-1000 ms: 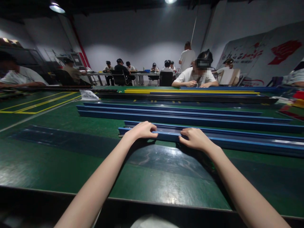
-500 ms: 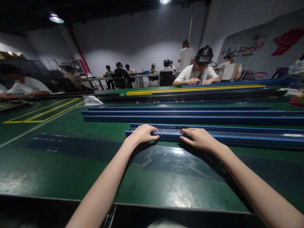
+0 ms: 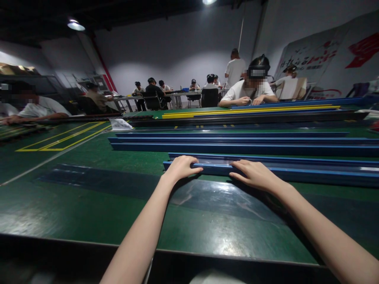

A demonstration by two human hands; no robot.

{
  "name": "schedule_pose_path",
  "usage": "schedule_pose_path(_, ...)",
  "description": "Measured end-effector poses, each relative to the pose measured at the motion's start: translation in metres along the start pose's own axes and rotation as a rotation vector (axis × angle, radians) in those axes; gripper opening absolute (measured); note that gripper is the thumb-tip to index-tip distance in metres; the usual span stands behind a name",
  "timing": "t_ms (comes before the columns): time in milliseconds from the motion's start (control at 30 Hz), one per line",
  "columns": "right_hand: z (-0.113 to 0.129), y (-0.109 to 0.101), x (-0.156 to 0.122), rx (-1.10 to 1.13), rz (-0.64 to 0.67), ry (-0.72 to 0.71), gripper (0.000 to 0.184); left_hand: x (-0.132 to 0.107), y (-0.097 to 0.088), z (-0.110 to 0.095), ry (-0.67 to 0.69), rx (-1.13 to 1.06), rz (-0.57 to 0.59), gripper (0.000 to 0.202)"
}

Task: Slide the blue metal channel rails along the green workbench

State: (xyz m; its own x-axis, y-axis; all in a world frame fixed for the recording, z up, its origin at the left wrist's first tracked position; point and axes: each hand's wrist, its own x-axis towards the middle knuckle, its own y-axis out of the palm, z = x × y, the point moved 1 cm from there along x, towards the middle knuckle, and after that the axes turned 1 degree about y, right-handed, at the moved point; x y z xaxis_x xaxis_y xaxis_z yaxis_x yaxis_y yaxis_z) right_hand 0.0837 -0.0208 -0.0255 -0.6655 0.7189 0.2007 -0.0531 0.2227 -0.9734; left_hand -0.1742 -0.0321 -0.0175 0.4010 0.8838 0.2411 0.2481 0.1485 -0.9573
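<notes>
A long blue channel strip (image 3: 216,169) with raised edges lies across the green table in front of me. Near its left end, my left hand (image 3: 183,167) grips the near wall, thumb on the front face and fingers over the top. My right hand (image 3: 251,172) holds the same wall a little farther right, also with the thumb in front; its fingertips reach into the channel. Between the hands, a short stretch of the strip shows. A clear plastic sheet (image 3: 207,197) lies flat beneath my wrists, on the near side of the strip.
More blue channel strips (image 3: 177,146) lie parallel beyond. Behind them are a black strip (image 3: 251,117) and a yellow strip (image 3: 207,113). A crumpled clear bag (image 3: 121,124) sits left of these. Opposite, a person (image 3: 254,85) is seated; others sit farther back.
The whole scene has shifted slightly right in view as my head turned a little. Both hands keep about the same places on the blue channel strip.
</notes>
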Motion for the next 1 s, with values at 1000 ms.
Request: schedule_pose_path(1000,0.017,-0.008,0.027,0.1,0.065,-0.049,0.033,-0.007,-0.016,0.011,-0.133,0.068,0.094,0.035)
